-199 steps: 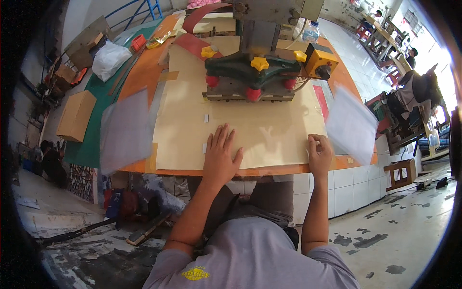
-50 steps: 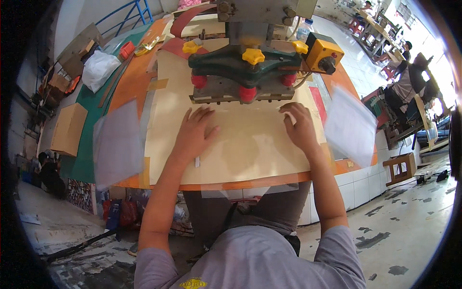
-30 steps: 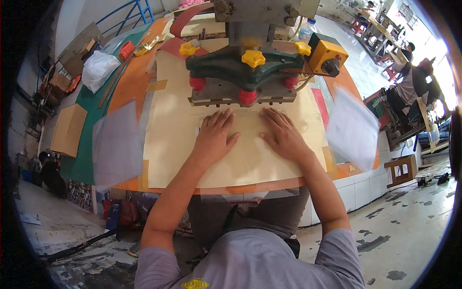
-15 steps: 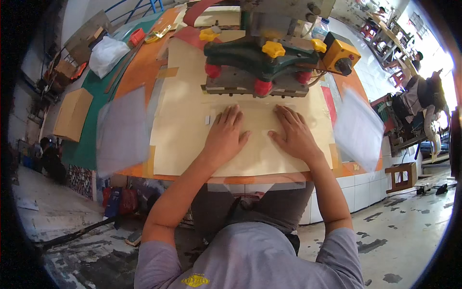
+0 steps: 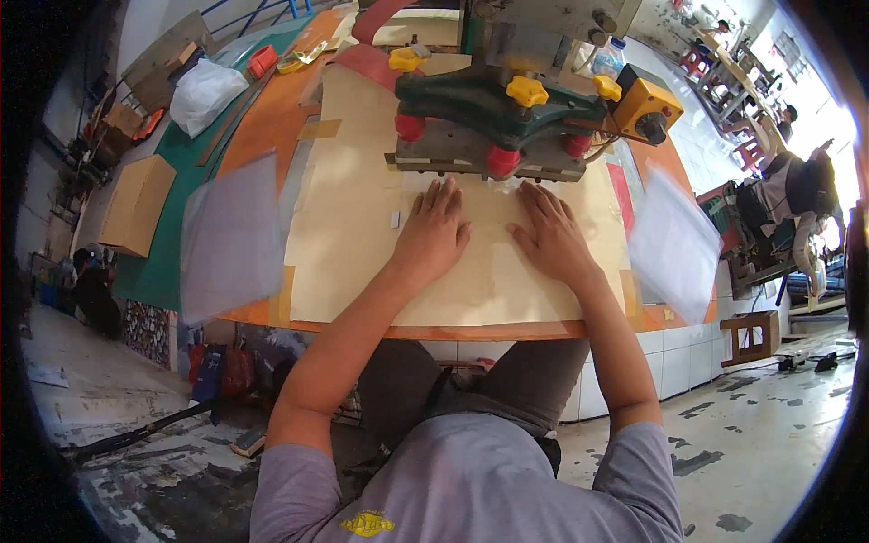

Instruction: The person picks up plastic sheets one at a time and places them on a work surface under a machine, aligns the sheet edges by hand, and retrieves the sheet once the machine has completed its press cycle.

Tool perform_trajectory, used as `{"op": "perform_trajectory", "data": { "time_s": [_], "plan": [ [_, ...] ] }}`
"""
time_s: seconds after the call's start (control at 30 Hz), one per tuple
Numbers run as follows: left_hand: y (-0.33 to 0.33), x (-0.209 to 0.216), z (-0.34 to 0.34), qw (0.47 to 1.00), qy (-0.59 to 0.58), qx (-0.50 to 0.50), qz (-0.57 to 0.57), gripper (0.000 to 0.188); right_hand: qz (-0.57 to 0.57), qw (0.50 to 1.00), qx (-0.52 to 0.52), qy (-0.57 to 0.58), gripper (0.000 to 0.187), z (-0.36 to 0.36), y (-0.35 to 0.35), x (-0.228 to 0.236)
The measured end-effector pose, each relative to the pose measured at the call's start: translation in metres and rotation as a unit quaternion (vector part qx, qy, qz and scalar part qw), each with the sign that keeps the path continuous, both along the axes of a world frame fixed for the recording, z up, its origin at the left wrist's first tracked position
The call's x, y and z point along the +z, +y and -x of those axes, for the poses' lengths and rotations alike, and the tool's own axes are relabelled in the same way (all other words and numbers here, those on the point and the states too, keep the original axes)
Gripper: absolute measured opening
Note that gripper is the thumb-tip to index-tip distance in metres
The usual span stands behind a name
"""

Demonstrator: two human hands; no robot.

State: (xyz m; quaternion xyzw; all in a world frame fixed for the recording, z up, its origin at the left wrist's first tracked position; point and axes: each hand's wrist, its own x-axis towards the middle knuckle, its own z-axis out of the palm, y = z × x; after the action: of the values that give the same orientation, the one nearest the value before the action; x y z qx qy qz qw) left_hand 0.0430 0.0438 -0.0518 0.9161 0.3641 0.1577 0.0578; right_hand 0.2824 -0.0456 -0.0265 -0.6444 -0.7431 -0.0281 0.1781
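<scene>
My left hand (image 5: 433,233) lies palm down with its fingers stretched out on the cream board (image 5: 362,281), fingertips close to the press's lower edge. Across a short gap to the right, my right hand (image 5: 554,237) rests flat in the same way, fingers slightly spread. A faint clear film (image 5: 501,185) glints between the fingertips and the press; how far it reaches under my hands I cannot tell. Just left of my left hand sits a small white block (image 5: 395,219). Beyond both hands stands the press head (image 5: 507,104), dark green with yellow knobs and red feet over a metal plate.
Stacks of clear plastic sheets lie left (image 5: 233,237) and right (image 5: 674,244) of the board. A yellow control box (image 5: 644,107) with a black knob juts out beside the press. Farther left are a cardboard box (image 5: 138,206) and a white plastic bag (image 5: 206,96).
Both hands have slid slightly forward toward the press, staying flat. Clear film corners that overhung the table's near edge no longer show there. My view has shifted a little.
</scene>
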Motion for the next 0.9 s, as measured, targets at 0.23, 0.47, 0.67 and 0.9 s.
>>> {"op": "perform_trajectory", "data": {
  "time_s": [0.23,0.47,0.67,0.9],
  "plan": [
    [0.0035,0.0,-0.0029,1.0,-0.017,0.002,0.006,0.063,-0.012,1.0,0.0,0.004,0.065,-0.0025,0.0015,-0.001],
    [0.0013,0.0024,-0.0008,0.999,-0.033,0.0,0.004,0.06,-0.009,1.0,-0.003,0.021,0.066,0.0001,0.0003,0.0007],
    [0.0015,0.0042,-0.0025,0.999,-0.033,0.001,0.011,0.06,-0.008,1.0,-0.009,0.026,0.067,-0.0009,-0.0009,0.001],
    [0.0023,0.0054,-0.0008,0.999,-0.03,0.001,0.021,0.06,-0.018,0.999,-0.003,0.027,0.067,-0.0004,-0.0007,0.0018]
  ]
}}
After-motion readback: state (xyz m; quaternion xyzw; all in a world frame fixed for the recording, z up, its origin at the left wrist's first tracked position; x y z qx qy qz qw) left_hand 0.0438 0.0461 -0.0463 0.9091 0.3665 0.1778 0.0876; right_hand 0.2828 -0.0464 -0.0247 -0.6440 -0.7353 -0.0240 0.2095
